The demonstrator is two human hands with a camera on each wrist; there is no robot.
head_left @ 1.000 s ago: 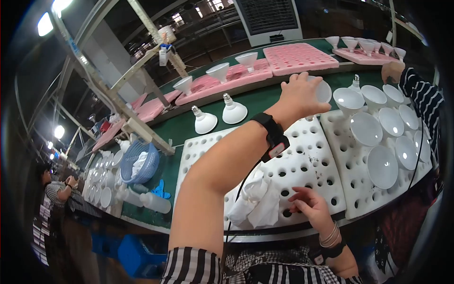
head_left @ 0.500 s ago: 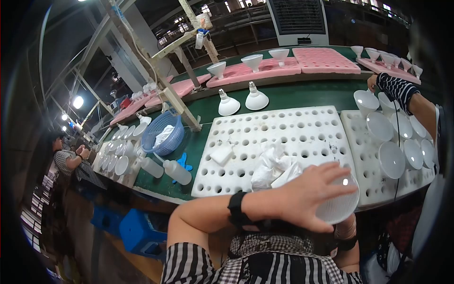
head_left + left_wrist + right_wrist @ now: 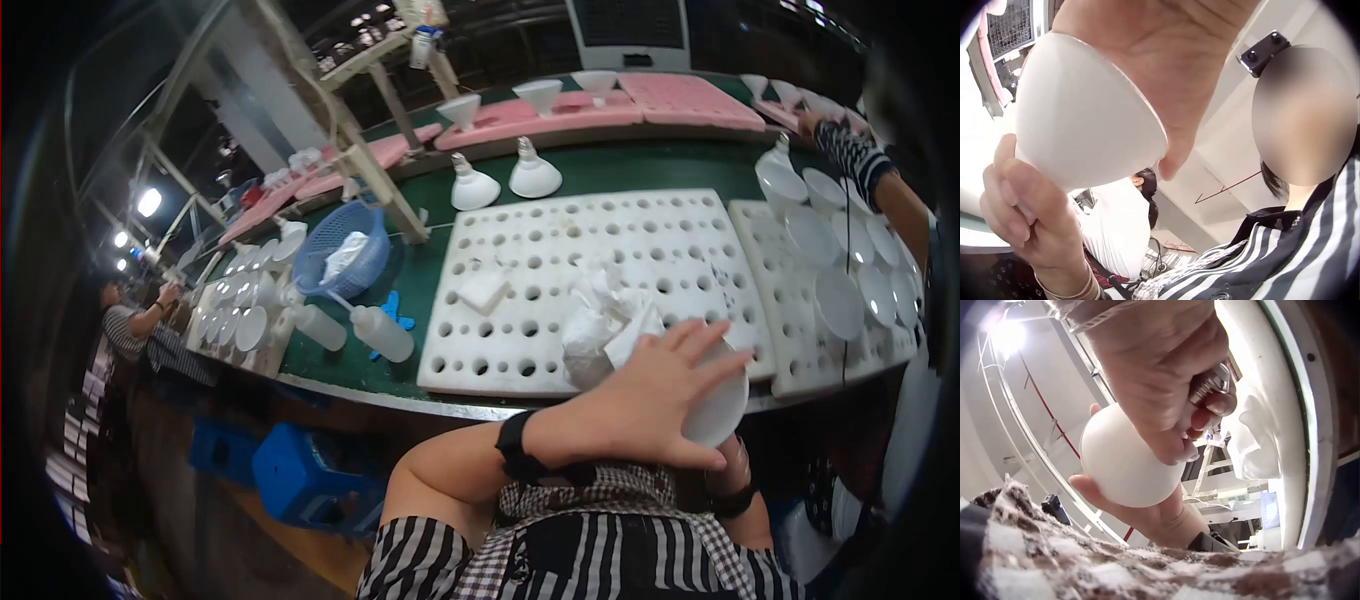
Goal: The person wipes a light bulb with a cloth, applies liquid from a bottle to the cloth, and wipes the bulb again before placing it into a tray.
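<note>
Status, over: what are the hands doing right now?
Left hand cups white bulb wide end. Right hand pinches its metal base. Holed tray ahead, crumpled cloth on it.

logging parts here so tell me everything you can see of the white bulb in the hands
The bulb is a white, cone-shaped lamp, matte and smooth like plastic. It widens from a narrow neck, which ends in a silvery threaded screw base. It looks whole and unlit. It is held in the air close to the body. The left hand cups its wide end, and the right hand pinches the screw base from the other side.
</note>
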